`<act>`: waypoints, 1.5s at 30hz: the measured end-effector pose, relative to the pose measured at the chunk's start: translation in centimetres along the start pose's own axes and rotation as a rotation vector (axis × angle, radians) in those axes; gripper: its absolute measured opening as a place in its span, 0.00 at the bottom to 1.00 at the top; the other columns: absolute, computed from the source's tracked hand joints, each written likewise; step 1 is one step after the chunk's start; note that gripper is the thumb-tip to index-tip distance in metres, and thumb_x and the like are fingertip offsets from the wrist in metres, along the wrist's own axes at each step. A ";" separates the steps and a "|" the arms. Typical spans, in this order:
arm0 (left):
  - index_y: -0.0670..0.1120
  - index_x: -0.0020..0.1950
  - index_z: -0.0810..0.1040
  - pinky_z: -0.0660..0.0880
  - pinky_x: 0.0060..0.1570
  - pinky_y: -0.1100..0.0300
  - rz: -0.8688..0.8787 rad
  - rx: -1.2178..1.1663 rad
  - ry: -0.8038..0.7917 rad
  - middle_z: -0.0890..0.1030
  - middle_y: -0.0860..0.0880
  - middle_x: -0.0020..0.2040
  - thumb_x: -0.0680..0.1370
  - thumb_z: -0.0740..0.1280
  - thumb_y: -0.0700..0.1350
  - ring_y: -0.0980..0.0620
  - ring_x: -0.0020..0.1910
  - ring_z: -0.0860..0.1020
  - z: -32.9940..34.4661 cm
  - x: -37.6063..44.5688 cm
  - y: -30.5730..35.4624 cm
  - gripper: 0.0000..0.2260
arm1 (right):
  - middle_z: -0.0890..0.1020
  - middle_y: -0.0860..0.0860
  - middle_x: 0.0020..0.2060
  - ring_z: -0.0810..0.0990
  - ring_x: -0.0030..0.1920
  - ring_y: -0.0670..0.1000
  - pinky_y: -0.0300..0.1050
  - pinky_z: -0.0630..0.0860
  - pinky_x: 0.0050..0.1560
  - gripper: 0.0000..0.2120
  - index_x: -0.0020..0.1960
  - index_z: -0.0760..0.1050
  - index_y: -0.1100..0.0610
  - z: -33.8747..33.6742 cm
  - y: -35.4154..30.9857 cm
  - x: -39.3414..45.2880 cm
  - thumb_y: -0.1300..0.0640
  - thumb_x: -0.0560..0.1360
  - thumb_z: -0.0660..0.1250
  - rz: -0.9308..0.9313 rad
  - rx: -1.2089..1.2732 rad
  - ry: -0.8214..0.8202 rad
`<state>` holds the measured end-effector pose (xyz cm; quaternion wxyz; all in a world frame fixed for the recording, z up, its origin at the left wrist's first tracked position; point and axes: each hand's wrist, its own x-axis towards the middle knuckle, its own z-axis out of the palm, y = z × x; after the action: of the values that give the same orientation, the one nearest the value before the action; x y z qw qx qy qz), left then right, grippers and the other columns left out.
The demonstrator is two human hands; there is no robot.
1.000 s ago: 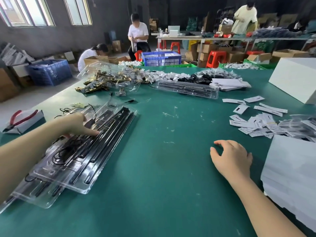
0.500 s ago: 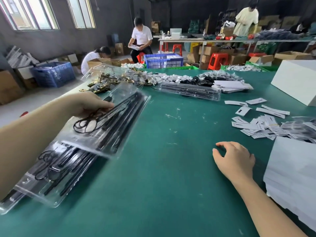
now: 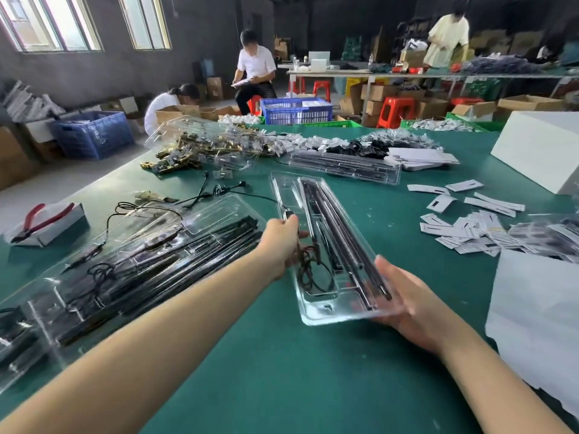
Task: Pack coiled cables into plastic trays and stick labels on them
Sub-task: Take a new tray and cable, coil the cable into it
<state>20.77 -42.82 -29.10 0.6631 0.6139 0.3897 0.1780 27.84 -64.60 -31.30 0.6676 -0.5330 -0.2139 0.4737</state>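
Tray (image 3: 326, 245) with a coiled cable (image 3: 308, 270) is held over the green table (image 3: 282, 371), left hand (image 3: 282, 242) gripping its edge, right hand (image 3: 413, 305) flat underneath, fingers relaxed

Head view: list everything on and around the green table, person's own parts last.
held tray: one, clear, black rods and coiled cable inside, centre
tray pile: several, clear, left
far tray: one, clear, behind
labels: many, white, scattered right
pliers: one, red-handled, on a box far left
brass hardware: heap, gold, back left
white box: one, far right
crates: two, blue, on the floor beyond
left hand: grip on the held tray's left edge
right hand: open, under the tray's near right corner
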 end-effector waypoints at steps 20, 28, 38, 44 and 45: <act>0.45 0.53 0.69 0.69 0.35 0.55 0.320 1.210 0.584 0.77 0.45 0.45 0.73 0.57 0.71 0.45 0.41 0.75 -21.1 1.2 -1.1 0.29 | 0.84 0.57 0.46 0.86 0.40 0.53 0.40 0.82 0.35 0.07 0.50 0.78 0.60 -1.9 0.0 1.1 0.63 0.79 0.61 -0.173 0.530 0.288; 0.37 0.63 0.75 0.67 0.62 0.49 -0.084 1.201 0.588 0.73 0.33 0.66 0.79 0.49 0.66 0.35 0.65 0.71 -30.7 1.1 0.9 0.35 | 0.85 0.57 0.45 0.86 0.42 0.54 0.41 0.82 0.35 0.06 0.51 0.77 0.61 -1.7 -0.1 1.2 0.63 0.79 0.62 -0.159 0.532 0.290; 0.43 0.79 0.52 0.54 0.71 0.34 -0.268 0.828 0.279 0.54 0.44 0.79 0.64 0.64 0.71 0.39 0.76 0.54 -31.9 0.9 -0.1 0.53 | 0.85 0.57 0.47 0.86 0.44 0.53 0.40 0.82 0.34 0.07 0.49 0.78 0.61 -2.2 0.2 1.6 0.61 0.72 0.66 -0.149 0.524 0.293; 0.44 0.76 0.62 0.64 0.68 0.38 -0.194 0.703 0.429 0.64 0.42 0.75 0.57 0.69 0.76 0.38 0.71 0.65 -36.3 2.3 -1.1 0.56 | 0.85 0.57 0.48 0.86 0.44 0.52 0.39 0.81 0.34 0.07 0.48 0.78 0.61 -2.2 0.1 1.6 0.61 0.72 0.66 -0.140 0.529 0.296; 0.46 0.76 0.63 0.64 0.69 0.40 -0.156 0.680 0.435 0.66 0.43 0.75 0.56 0.68 0.77 0.39 0.71 0.66 -37.2 2.7 -1.4 0.56 | 0.85 0.57 0.48 0.86 0.44 0.52 0.39 0.81 0.34 0.07 0.48 0.78 0.60 -2.2 0.1 1.6 0.61 0.72 0.66 -0.141 0.531 0.296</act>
<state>-5.22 -16.00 -29.11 0.3361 0.7147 0.6027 0.1139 30.25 -64.32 -32.52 0.8386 -0.3872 -0.0197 0.3827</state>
